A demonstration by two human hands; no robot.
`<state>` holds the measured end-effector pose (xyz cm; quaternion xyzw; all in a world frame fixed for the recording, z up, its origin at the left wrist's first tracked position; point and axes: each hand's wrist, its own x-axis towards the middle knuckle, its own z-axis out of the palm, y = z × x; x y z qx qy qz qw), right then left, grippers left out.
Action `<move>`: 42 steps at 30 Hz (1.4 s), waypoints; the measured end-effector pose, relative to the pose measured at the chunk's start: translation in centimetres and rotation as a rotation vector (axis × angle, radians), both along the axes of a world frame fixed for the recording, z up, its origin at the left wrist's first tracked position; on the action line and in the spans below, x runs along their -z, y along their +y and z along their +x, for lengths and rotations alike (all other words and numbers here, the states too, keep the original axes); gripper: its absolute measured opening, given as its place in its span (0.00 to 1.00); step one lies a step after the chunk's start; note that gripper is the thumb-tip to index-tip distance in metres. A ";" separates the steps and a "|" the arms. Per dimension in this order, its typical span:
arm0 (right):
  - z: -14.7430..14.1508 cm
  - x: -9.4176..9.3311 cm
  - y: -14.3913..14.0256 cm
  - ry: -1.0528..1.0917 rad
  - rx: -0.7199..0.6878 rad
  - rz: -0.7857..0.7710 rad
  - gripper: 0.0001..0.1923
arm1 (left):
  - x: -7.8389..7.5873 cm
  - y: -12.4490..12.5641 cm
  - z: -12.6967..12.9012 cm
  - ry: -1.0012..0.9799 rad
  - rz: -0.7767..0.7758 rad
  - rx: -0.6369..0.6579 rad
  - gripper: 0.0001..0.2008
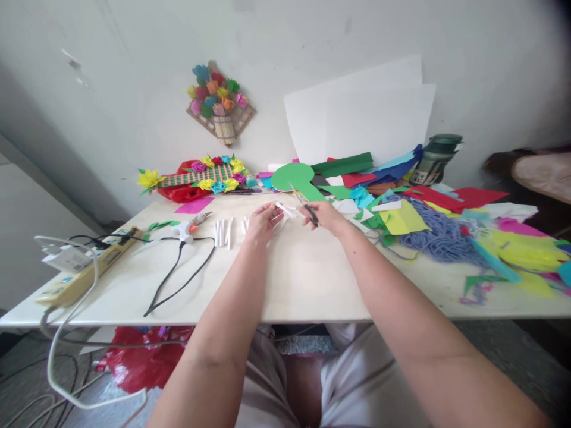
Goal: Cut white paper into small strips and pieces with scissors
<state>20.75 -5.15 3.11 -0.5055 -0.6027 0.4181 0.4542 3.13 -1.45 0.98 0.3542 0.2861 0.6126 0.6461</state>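
Observation:
My left hand (264, 220) is closed on a thin white paper roll (282, 208), whose end sticks out toward the right. In my right hand (322, 216) is a pair of scissors (311, 215) with dark handles, its blades pointing up and away over the table. The two hands are a short distance apart. Several short white paper rolls (223, 233) lie side by side left of my left hand, and others are partly hidden behind it. Just beyond my hands lies a green paper cutout (292, 177) with a round head and a stem.
A glue gun (184, 230) with a black cord lies left, near a power strip (89, 267). Coloured paper scraps (405, 219) and blue-grey yarn (439, 232) cover the right side. A dark jar (437, 159) stands at the back right. A flower-decorated guitar shape (196, 177) lies at the back left.

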 end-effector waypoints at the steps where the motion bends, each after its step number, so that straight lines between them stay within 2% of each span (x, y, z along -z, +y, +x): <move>1: -0.1 -0.2 -0.2 0.083 -0.002 -0.021 0.14 | 0.1 0.0 0.0 0.004 0.014 0.011 0.04; 4: -0.4 -0.6 -0.6 0.234 -0.020 -0.074 0.13 | 0.2 0.0 0.1 0.015 0.064 0.051 0.05; 13: -1.0 0.2 -0.3 0.452 -0.078 -0.134 0.16 | 0.0 -0.4 0.4 0.070 0.162 0.125 0.07; 21: -1.2 -0.3 -0.4 0.367 0.008 -0.091 0.17 | -0.2 -0.8 0.7 0.076 0.144 0.156 0.08; 27: -1.2 -0.1 -0.4 0.381 -0.028 -0.093 0.16 | -0.2 -0.5 0.5 0.151 0.159 0.117 0.12; 34: -1.0 0.1 -0.2 0.407 -0.018 -0.114 0.17 | -0.3 -0.5 0.4 0.166 0.220 0.126 0.12; 42: -1.2 -0.1 -0.4 0.325 0.019 -0.064 0.16 | -0.6 -1.0 0.6 0.200 0.161 0.115 0.15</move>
